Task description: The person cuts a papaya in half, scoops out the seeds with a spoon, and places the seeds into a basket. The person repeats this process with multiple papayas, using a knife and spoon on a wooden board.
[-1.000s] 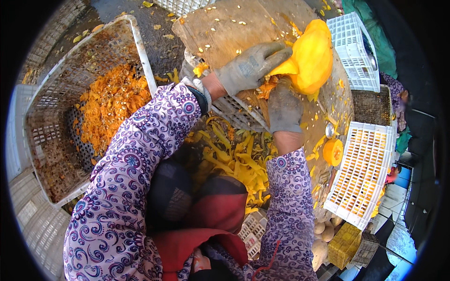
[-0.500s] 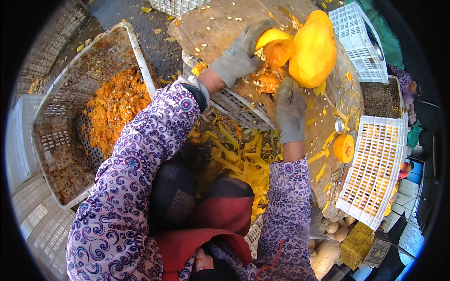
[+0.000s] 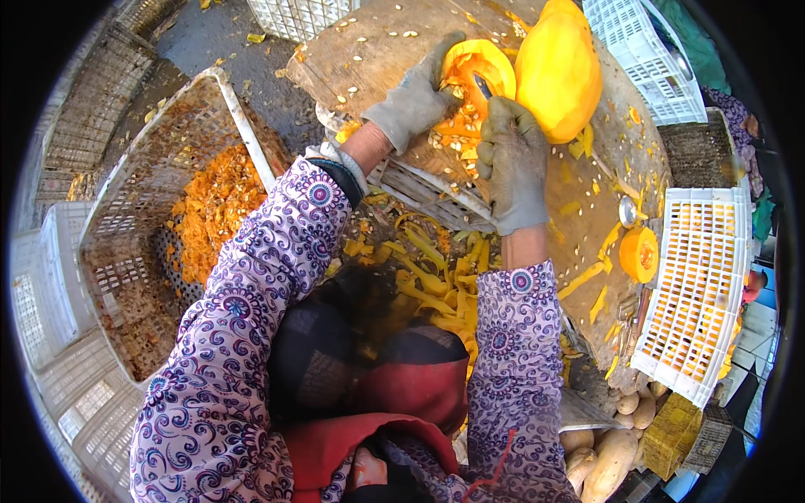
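I see the left hand (image 3: 415,105) gripping the left edge of the pumpkin piece (image 3: 496,63), over the bench (image 3: 587,251) and just beside the peeled pumpkin (image 3: 559,75); the right hand (image 3: 513,163) is closed around a small tool (image 3: 482,85) at the hollow. I judge the wall stiff, fairly light, slick when wet, the pulp (image 3: 463,74) soft; best hold, outer wall.

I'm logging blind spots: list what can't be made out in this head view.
- Head view, tool: its handle is hidden by the right hand.
- Head view, cut pumpkin in the left hand: underside turned away, behind its own flesh.
- Head view, top white crate: cut off by the picture's upper edge.
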`<state>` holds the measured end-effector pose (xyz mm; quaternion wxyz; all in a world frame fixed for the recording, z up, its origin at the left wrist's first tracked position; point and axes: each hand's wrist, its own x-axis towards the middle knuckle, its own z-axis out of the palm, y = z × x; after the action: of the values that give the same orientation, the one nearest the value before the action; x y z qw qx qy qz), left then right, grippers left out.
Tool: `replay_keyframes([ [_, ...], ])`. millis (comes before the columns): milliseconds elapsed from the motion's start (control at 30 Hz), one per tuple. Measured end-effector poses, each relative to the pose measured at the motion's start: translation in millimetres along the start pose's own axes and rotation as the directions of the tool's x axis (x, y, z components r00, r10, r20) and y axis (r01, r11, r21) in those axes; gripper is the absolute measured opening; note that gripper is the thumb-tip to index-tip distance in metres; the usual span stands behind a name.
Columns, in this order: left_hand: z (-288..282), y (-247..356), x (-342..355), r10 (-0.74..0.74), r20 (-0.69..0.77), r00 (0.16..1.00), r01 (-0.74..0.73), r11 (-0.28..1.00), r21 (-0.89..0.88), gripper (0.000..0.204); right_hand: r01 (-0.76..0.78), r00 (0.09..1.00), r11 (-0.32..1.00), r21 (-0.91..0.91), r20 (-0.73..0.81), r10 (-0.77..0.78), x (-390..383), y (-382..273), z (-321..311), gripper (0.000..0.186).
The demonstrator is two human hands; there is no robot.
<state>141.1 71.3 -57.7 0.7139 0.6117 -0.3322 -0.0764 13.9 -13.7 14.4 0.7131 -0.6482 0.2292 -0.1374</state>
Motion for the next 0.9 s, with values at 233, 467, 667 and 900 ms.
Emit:
replay_keyframes([
  [233, -10, -4, 6, -0.092, -0.178, 0.980, 0.039, 0.960, -0.277, 0.064, 0.322, 0.939, 0.874, -0.365, 0.002, -0.345, 29, 16, 22, 0.038],
  [467, -36, 8, 17, 0.448, -0.253, 0.857, -0.304, 0.838, 0.453, 0.071, 0.089, 0.980, 0.994, -0.065, 0.181, -0.076, 72, -2, 38, 0.028],
  [667, -42, 18, 14, 0.597, -0.025, 0.802, -0.469, 0.655, 0.592, 0.076, 0.050, 0.973, 0.998, 0.035, 0.223, -0.057, 79, 22, 28, 0.027],
  [900, -38, 21, 8, 0.396, 0.058, 0.916, -0.378, 0.809, 0.449, 0.078, -0.019, 0.998, 0.924, -0.382, 0.053, 0.043, 72, 31, 15, 0.043],
])
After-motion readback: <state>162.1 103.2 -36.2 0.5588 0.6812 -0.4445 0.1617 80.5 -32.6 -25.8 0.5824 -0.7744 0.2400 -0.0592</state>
